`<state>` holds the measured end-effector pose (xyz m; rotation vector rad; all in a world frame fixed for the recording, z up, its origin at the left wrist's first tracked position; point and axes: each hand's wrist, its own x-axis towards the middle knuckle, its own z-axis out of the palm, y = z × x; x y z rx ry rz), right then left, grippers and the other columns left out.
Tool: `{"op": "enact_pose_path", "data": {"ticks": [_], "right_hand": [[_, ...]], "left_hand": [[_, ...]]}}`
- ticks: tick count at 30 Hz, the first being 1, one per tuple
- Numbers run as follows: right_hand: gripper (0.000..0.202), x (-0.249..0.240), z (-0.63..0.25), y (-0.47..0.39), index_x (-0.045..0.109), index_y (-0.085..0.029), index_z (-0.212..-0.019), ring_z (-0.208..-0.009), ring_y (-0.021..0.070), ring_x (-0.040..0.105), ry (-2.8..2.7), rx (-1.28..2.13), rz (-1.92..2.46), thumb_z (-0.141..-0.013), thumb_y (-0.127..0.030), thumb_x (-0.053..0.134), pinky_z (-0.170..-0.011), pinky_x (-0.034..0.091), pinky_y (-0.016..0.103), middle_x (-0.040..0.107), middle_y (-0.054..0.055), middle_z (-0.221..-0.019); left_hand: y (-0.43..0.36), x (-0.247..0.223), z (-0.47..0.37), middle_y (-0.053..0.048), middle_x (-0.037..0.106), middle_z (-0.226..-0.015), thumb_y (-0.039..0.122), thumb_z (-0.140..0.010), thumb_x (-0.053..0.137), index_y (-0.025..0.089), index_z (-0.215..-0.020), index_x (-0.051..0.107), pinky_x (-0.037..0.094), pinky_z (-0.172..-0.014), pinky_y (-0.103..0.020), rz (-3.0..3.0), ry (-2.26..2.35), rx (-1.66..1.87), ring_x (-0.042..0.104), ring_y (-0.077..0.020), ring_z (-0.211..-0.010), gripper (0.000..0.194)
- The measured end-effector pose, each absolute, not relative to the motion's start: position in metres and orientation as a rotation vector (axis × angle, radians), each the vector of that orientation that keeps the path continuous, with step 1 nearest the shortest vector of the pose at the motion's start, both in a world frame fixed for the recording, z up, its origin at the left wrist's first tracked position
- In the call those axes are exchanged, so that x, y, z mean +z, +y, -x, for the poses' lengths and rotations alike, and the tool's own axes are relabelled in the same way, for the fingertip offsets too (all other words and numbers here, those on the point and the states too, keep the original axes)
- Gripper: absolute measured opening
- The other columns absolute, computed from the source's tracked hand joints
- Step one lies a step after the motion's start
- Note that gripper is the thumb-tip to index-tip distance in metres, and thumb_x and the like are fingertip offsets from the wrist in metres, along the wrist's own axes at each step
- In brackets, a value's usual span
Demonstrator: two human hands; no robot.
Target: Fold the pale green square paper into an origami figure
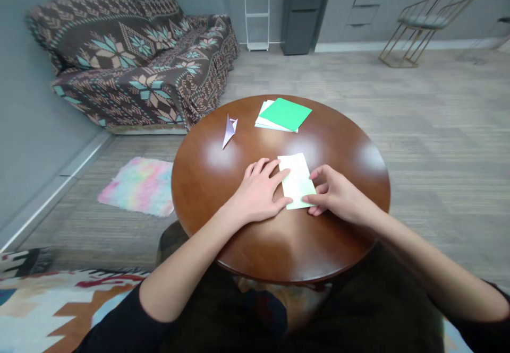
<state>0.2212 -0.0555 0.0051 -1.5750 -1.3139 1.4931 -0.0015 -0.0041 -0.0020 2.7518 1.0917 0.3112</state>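
Observation:
A pale, whitish-green sheet of paper [297, 180], longer than it is wide, lies on the round brown table [255, 252] in front of me. My left hand [261, 191] rests flat with spread fingers, its fingertips and thumb on the paper's left edge. At the lower right corner, my right hand [334, 194] pinches the paper, the thumb on top and some fingers curled beneath or beside the edge. Whether the sheet is folded double I cannot tell.
Farther back on the table lies a green sheet [286, 114] over several white sheets [265, 122]. A folded lilac paper piece [230, 131] stands at the back left. Beyond are a patterned sofa [151, 61], a fluffy rug [139, 186] and a wire-framed chair [426, 21].

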Motion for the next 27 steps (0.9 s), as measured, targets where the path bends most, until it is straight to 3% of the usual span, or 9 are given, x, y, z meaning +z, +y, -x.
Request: {"op": "enact_pose_path", "data": {"ticks": [27], "right_hand": [[0.055,0.0053,-0.2195,-0.0536,0.034,-0.025,-0.101,-0.051,0.0199,0.07,-1.328,1.471,1.599,-0.069,-0.024,0.08,-0.049,0.056,0.026,0.066,-0.007,-0.056]], "left_hand": [[-0.0043,-0.0009,0.0013,-0.013,0.04,-0.155,0.055,-0.089,0.057,0.024,-0.145,0.047,0.029,-0.115,-0.055,-2.747,1.093,0.297,0.032,-0.0361,-0.141,0.065]]}}
